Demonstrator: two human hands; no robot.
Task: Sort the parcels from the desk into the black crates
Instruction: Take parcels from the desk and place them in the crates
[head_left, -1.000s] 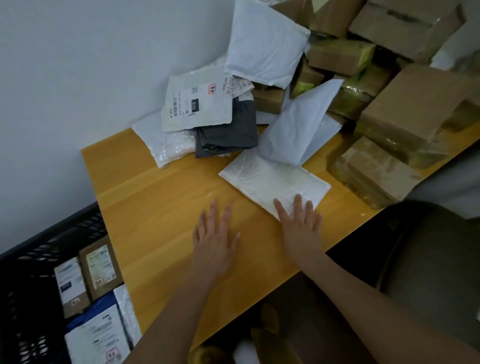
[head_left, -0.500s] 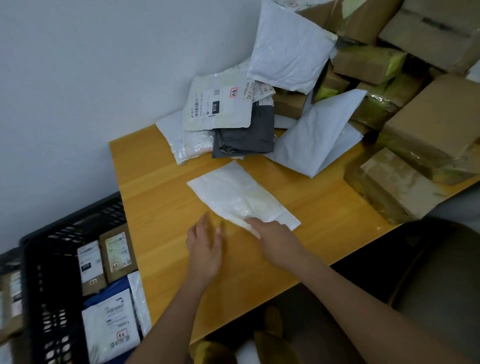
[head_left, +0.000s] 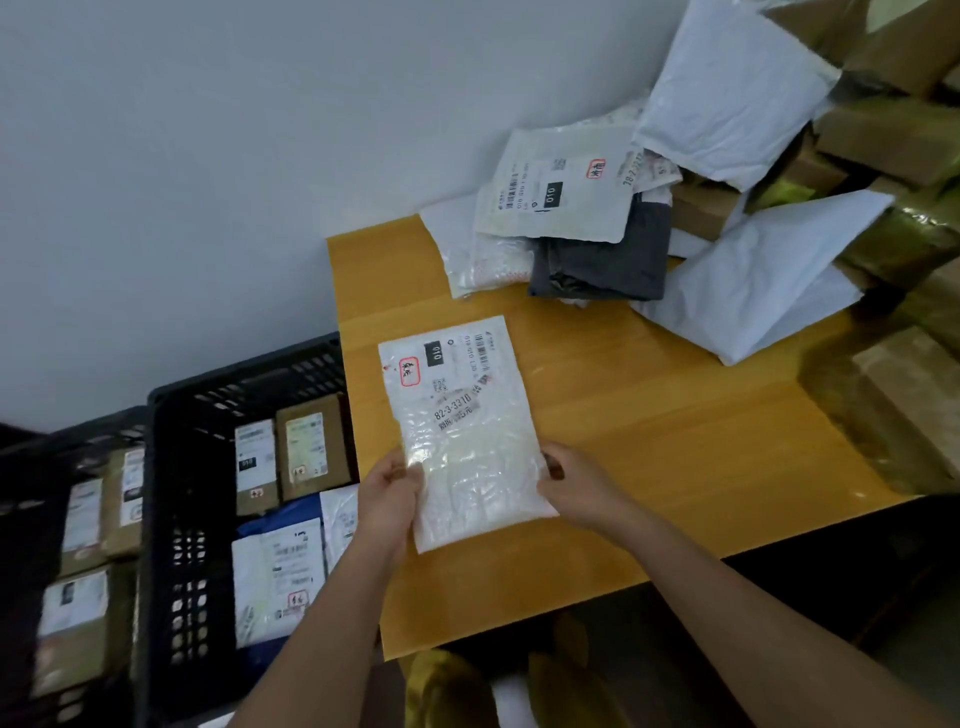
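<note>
- Here, a white plastic mailer (head_left: 462, 431) is held over the near left part of the wooden desk (head_left: 675, 441), its printed label facing up with a black "010" box, a red-ringed stamp and the number 82-3-3310 readable on it.
- The left hand (head_left: 387, 499) grips the mailer's lower left edge, thumb on top and fingers curled underneath.
- The right hand (head_left: 576, 486) grips the lower right edge the same way, thumb over the top face, fingers hidden below the bag.
- Whether the mailer's far end touches the desk cannot be told.
- Further back on the desk, against the wall (head_left: 208, 156), lies a heap of soft parcels: a labelled white bag (head_left: 566, 192) on top of a dark grey bag (head_left: 608, 260), with a clear bubble-wrap pouch (head_left: 478, 260) just to their left.
- To the right of these, two plain white mailers stand out: a folded white mailer (head_left: 769, 275) lies on the desk and a leaning white mailer (head_left: 727, 88) rests higher up on the pile.
- Brown taped cardboard boxes (head_left: 893, 130) are stacked along the right side of the desk.
- Left of the desk and lower stands a black crate (head_left: 244, 384), just beside the desk's edge, holding small brown boxes and white and blue labelled bags.
- A second black crate (head_left: 67, 441) sits further left, touching the first, also with labelled brown parcels inside.
</note>
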